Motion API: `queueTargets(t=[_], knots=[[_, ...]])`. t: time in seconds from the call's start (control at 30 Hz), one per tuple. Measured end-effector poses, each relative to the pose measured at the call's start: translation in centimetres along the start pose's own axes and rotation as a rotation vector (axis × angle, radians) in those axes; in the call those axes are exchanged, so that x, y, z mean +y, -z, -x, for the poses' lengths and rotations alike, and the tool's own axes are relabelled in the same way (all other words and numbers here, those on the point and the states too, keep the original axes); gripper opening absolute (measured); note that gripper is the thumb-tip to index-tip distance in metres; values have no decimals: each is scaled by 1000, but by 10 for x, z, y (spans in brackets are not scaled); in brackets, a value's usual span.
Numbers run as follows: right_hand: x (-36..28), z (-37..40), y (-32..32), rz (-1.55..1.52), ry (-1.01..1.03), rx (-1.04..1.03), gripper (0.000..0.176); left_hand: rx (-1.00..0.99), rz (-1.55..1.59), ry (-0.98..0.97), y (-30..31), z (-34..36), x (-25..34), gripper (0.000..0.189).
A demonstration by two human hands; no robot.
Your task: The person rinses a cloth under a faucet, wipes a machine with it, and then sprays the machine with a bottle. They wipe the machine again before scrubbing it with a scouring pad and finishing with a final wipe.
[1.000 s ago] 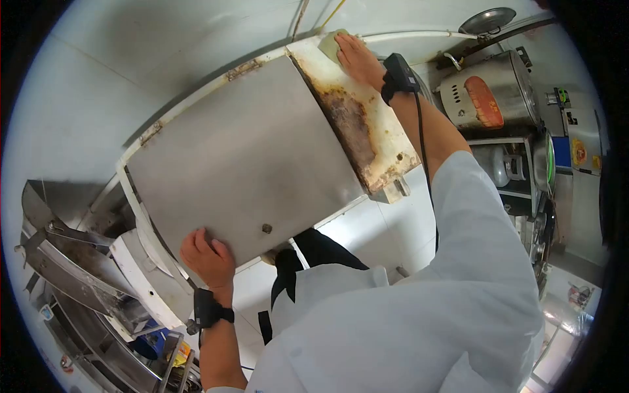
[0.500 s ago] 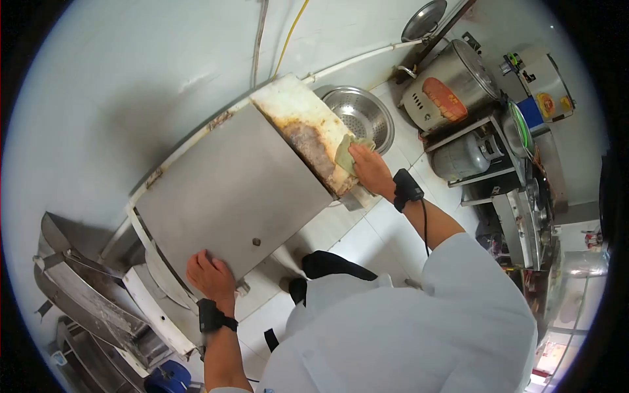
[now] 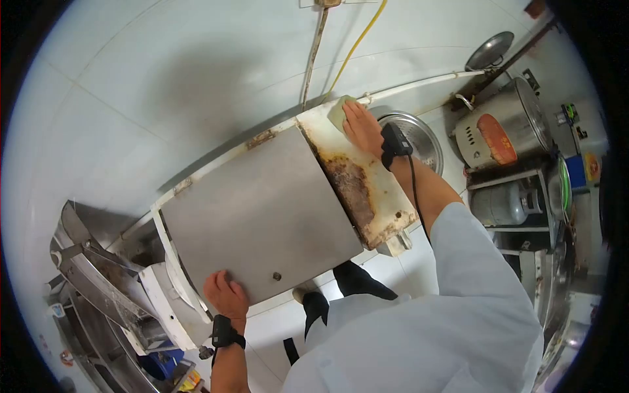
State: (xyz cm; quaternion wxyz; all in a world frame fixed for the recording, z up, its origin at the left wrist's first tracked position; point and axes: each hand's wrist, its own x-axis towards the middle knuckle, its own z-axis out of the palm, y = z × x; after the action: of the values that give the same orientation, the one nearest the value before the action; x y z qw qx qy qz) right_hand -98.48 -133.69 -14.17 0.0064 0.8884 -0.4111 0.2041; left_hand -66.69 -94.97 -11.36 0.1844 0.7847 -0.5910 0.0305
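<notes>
Pressing green cloth (image 3: 337,110) under right hand (image 3: 361,128), fingers flat together, at far end of stained side (image 3: 359,191) of counter (image 3: 262,203); clamping left hand (image 3: 226,295), fingers curled, over its near edge.

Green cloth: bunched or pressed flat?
Pressed flat: the right hand lies palm-down over the green cloth at the far end of the stained white panel. Only its edge shows; folds cannot be told.

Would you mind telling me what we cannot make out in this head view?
Head view:
- Cloth: mostly covered by the right hand.
- Colander: partly behind the right forearm.
- Left hand, hold on the steel cabinet corner: palm side hidden by the hand.
- Pot label: too small to read.
</notes>
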Motion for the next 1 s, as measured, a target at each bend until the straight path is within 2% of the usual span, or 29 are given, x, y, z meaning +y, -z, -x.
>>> queueTargets(t=[0.07,0.17,0.23,0.33,0.37,0.43,0.47,0.53,0.57,0.6,0.63,0.67,0.7,0.73,0.77,0.83,0.87,0.9,0.93,1.0], knots=[[-15,-19,-6,97,-130,-48,44,-28,10,-2,2,0,0,34],[-27,-35,-6,36,-42,-171,45,-30,-13,7,-1,1,0,34],[-30,-34,-19,6,-4,-100,44,-6,-27,-21,-2,0,1,34],[-43,-24,-4,-97,243,-180,42,18,-38,-24,-7,3,-2,34],[-41,-21,2,-107,246,-173,42,18,-36,-6,-7,4,-4,34],[-30,-7,15,-105,408,-257,40,16,-33,2,-6,5,-5,33],[-14,-1,12,-42,527,-134,37,18,-17,14,-6,4,-5,32],[18,19,10,-427,480,-42,37,-125,-32,120,-2,-2,-3,30],[26,37,1,-442,224,-49,36,-31,-8,80,-7,-1,-6,27],[36,45,-2,-256,334,-20,36,-103,25,154,-7,-2,-8,26],[49,62,-12,-200,302,1,36,60,53,32,-9,0,-11,24],[21,64,20,-143,219,-73,36,57,78,44,-19,5,-21,23],[17,74,17,-121,240,6,33,-19,114,105,-7,1,-17,20],[12,76,26,-195,46,-228,30,129,80,55,-9,2,-18,18],[24,89,1,-155,29,-157,25,203,90,47,-12,7,-21,17],[-38,84,18,-457,-123,-267,25,317,154,62,-15,14,-21,25],[-75,84,27,-518,-74,-255,26,382,192,80,-20,19,-23,28],[-115,84,35,-575,-34,-244,26,451,228,195,-15,23,-19,30],[-155,84,40,-639,-31,-333,25,512,276,309,-12,35,-10,32],[-254,93,51,-862,-50,-457,23,600,420,298,-28,73,-10,41]])
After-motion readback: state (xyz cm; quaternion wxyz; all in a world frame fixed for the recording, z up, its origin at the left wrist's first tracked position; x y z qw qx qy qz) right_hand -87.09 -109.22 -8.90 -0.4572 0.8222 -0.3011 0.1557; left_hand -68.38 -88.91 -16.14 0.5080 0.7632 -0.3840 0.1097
